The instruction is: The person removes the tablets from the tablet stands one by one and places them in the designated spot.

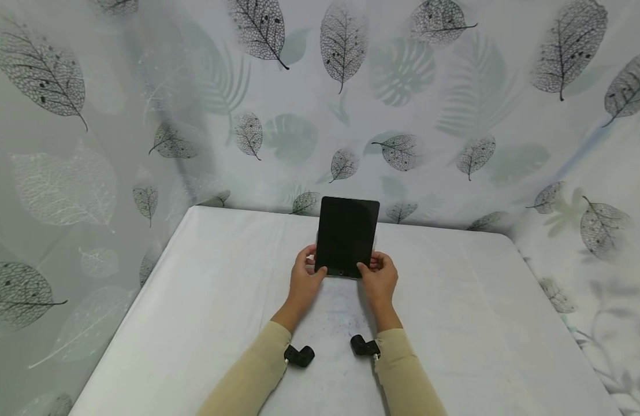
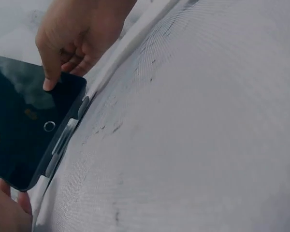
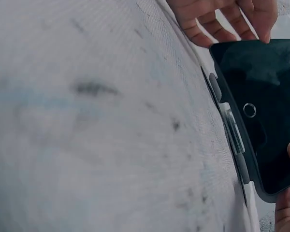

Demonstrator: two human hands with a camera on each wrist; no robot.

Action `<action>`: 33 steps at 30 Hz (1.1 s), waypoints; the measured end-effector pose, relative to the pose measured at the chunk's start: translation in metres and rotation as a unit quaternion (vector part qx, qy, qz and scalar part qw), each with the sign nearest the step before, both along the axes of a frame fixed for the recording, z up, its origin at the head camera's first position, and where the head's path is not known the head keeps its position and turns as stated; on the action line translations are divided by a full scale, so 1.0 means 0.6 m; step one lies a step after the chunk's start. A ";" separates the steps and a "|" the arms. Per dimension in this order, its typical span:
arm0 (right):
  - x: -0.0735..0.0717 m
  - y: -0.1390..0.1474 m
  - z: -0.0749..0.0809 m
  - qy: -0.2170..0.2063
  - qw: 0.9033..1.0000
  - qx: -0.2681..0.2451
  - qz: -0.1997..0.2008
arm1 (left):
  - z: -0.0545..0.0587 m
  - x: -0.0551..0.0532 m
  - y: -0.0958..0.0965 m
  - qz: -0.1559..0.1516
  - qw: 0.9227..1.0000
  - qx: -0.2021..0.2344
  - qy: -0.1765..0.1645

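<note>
A tablet (image 1: pixel 347 237) with a dark screen lies between my two hands over the white table, its round home button (image 2: pixel 49 126) toward me. At its lower left corner my left hand (image 1: pixel 304 283) grips it, thumb on the front and fingers bent at the side and underneath. My right hand (image 1: pixel 380 282) holds the lower right corner in the same way, its thumb (image 2: pixel 49 84) pressing on the front. Along the near edge, both wrist views show grey rounded parts and a pale clear strip (image 3: pixel 233 128). Pale material peeks out behind the tablet's sides in the head view.
The white cloth-covered table (image 1: pixel 471 323) has small dark marks near me. Leaf-patterned curtains (image 1: pixel 299 104) hang behind it and at both sides. Black wrist cameras (image 1: pixel 301 356) sit on both beige sleeves (image 1: pixel 257 370).
</note>
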State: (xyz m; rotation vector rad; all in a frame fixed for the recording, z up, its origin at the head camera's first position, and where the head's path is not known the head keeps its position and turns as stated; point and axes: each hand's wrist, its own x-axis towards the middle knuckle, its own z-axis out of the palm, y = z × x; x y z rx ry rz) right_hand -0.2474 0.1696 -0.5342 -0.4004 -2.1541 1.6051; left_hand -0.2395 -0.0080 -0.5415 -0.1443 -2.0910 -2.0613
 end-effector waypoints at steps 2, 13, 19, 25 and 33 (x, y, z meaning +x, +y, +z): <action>0.003 0.001 0.005 0.004 1.000 -0.007 0.010 | 0.003 0.001 0.001 0.004 1.000 0.005 0.012; 0.017 0.022 0.048 0.066 0.994 -0.077 0.031 | 0.054 0.015 0.011 -0.015 0.995 -0.018 0.097; 0.030 0.051 0.077 0.051 0.995 -0.074 0.038 | 0.048 0.002 0.026 -0.041 0.992 -0.030 0.113; 0.048 0.096 0.114 0.018 0.996 -0.078 0.035 | 0.054 -0.001 0.054 -0.073 0.988 -0.047 0.127; 0.068 0.161 0.145 -0.014 0.992 -0.122 0.023 | 0.070 0.018 0.098 -0.118 0.980 -0.118 0.105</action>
